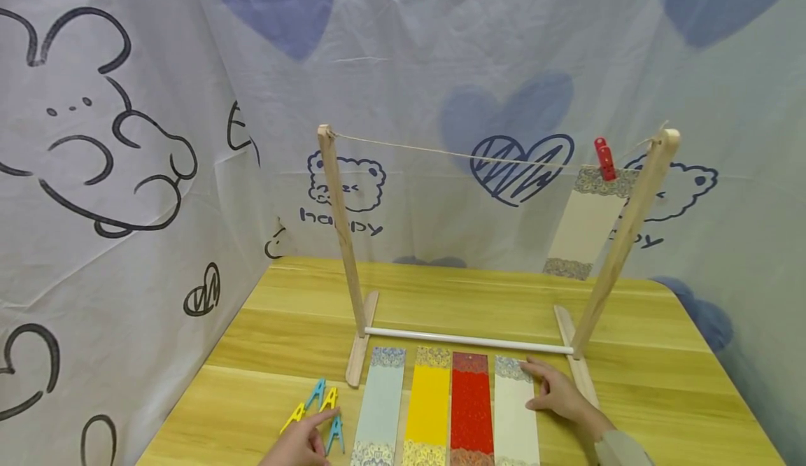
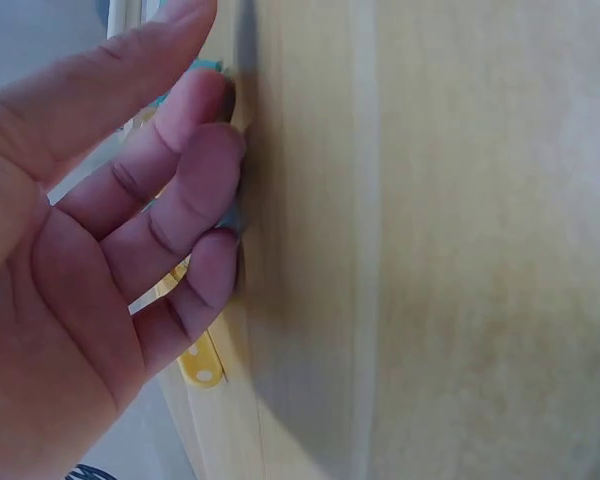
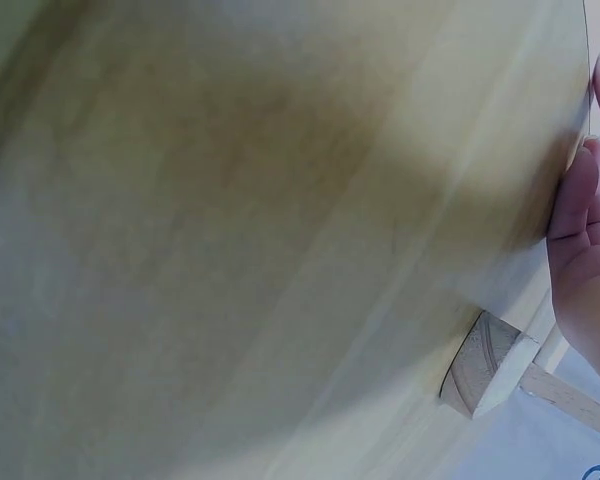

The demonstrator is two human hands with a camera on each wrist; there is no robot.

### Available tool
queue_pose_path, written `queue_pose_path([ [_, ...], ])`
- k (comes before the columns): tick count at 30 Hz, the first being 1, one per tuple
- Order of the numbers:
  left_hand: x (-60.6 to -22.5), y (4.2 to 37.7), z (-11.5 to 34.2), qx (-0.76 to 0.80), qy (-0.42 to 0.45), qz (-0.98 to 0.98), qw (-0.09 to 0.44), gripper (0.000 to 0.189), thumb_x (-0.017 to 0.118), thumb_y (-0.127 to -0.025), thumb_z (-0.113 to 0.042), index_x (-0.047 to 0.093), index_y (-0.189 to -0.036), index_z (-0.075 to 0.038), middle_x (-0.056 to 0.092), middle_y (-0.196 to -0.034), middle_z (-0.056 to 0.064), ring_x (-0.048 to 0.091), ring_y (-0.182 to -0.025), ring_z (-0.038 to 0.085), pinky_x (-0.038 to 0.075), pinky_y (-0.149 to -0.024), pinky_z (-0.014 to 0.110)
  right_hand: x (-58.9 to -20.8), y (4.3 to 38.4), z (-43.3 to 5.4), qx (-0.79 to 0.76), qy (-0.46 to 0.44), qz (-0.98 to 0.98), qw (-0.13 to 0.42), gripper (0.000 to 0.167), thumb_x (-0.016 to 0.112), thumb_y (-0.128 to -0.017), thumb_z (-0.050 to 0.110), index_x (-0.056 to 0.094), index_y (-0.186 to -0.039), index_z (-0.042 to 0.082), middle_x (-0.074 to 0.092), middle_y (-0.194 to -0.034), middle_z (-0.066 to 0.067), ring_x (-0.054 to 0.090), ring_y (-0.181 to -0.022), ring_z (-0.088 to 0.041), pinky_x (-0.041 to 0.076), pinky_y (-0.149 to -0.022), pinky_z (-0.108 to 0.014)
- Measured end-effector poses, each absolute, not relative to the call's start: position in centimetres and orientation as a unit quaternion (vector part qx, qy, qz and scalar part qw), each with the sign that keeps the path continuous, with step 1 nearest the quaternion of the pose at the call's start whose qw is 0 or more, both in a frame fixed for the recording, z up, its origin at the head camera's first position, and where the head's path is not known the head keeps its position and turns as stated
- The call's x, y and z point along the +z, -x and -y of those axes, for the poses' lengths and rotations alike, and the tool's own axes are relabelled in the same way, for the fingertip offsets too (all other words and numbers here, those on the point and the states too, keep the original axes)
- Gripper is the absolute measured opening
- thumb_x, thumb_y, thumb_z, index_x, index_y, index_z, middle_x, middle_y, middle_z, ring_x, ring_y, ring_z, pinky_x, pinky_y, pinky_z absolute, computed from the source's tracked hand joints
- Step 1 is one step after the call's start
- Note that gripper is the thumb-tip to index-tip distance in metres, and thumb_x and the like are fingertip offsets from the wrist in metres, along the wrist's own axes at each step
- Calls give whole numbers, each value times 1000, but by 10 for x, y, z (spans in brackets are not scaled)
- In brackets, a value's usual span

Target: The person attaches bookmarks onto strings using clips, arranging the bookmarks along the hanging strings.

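Beside the right edge of a cream card strip with patterned ends, my right hand rests on the table. Its index finger lies at the strip's upper corner and the thumb lower along the same edge. On the left, my left hand is over the small clothespins, its index finger pointing at a blue clothespin. In the left wrist view its fingers are relaxed and bent, and a yellow clothespin shows behind them. Another yellow clothespin lies nearby.
Red, yellow and pale blue strips lie in a row left of the cream one. Behind stands a wooden frame with a string. A red clothespin holds another cream strip there.
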State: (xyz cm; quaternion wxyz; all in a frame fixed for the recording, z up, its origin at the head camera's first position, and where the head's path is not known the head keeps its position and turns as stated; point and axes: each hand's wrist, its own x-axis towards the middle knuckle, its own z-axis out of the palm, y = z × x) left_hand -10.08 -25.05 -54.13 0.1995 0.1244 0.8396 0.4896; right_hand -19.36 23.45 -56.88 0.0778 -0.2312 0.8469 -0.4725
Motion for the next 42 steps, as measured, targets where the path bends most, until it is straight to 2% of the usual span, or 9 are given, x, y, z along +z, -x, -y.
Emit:
queue_pose_path([
  [8, -545, 101, 245, 445, -123, -870, 175, 75, 74, -61, 5, 43, -129, 3, 50, -54, -2, 47, -47, 10, 42, -42, 24, -567, 195, -235, -469, 227, -850, 75, 70, 75, -66, 3, 40, -123, -16, 26, -128, -40, 42, -50, -3, 41, -45, -22],
  [20, -545, 104, 245, 434, -136, -874, 175, 67, 76, -65, -4, 47, -124, 6, 51, -57, -4, 48, -49, 9, 42, -45, 24, -564, 198, -237, -448, 256, -853, 73, 69, 75, -66, 0, 38, -122, -17, 31, -124, -40, 40, -50, -2, 42, -45, -22],
  [25, -546, 104, 246, 434, -137, -873, 173, 66, 78, -64, -7, 48, -122, 5, 52, -57, -4, 48, -50, 9, 42, -45, 24, -557, 200, -235, -448, 268, -846, 109, 73, 75, -66, 0, 35, -125, -17, 29, -124, -38, 38, -53, -5, 41, -47, -23],
  [30, -544, 103, 244, 439, -125, -875, 162, 67, 80, -61, -13, 50, -120, 1, 49, -61, -2, 45, -52, 9, 39, -46, 23, -551, 201, -233, -435, 269, -848, 138, 78, 76, -63, -1, 33, -127, -15, 32, -121, -31, 38, -59, -10, 40, -51, -23],
  [33, -542, 103, 243, 435, -119, -879, 155, 68, 81, -60, -19, 51, -119, -1, 48, -66, -1, 43, -55, 10, 37, -47, 23, -552, 201, -232, -416, 267, -861, 123, 80, 78, -58, -1, 36, -125, -13, 34, -117, -28, 41, -69, -16, 40, -56, -24],
  [37, -539, 103, 241, 411, -120, -894, 135, 68, 82, -59, -27, 54, -116, -4, 49, -77, 1, 45, -65, 14, 39, -53, 26, -556, 201, -230, -389, 252, -882, 89, 81, 81, -51, 2, 41, -121, -8, 36, -112, -24, 42, -91, -29, 40, -72, -30],
  [39, -537, 103, 240, 396, -119, -902, 122, 68, 82, -58, -31, 55, -114, -5, 52, -86, 3, 48, -72, 18, 42, -57, 30, -558, 201, -229, -385, 244, -886, 84, 82, 81, -49, 2, 41, -120, -8, 36, -111, -23, 41, -91, -29, 40, -73, -31],
  [41, -536, 103, 239, 394, -108, -905, 117, 68, 82, -57, -32, 55, -113, -3, 53, -87, 4, 49, -71, 19, 43, -57, 31, -559, 202, -229, -382, 240, -888, 88, 83, 82, -50, 2, 41, -121, -9, 35, -110, -23, 41, -87, -28, 40, -69, -29],
  [42, -535, 102, 238, 396, -101, -905, 116, 69, 83, -57, -31, 54, -113, -2, 54, -86, 4, 50, -71, 19, 44, -57, 31, -558, 202, -229, -378, 241, -890, 90, 83, 82, -50, 2, 41, -121, -9, 35, -110, -23, 42, -88, -28, 40, -71, -31],
])
